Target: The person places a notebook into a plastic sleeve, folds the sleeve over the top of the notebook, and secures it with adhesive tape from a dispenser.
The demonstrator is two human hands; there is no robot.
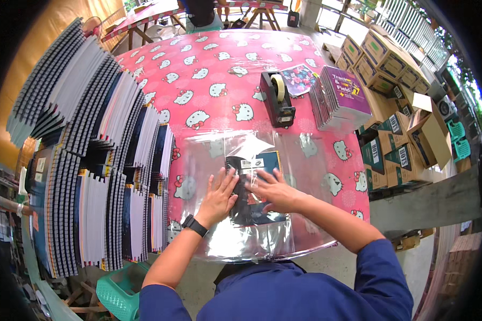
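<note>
In front of me on the table lies a dark notebook with a black spine strip and a pale label, on a wide sheet of clear plastic film. Glare hides part of its cover. My left hand lies flat along the notebook's left edge, fingers stretched out. Across the cover, my right hand rests with fingers spread. Neither hand grips anything. Beyond the notebook stands a black tape dispenser holding a roll of tape.
Tall stacks of spiral-bound books line the left side. A pile of purple-covered books stands right of the dispenser, beside a colourful floral sheet. Cardboard boxes are piled at the right. A green stool stands low at the left.
</note>
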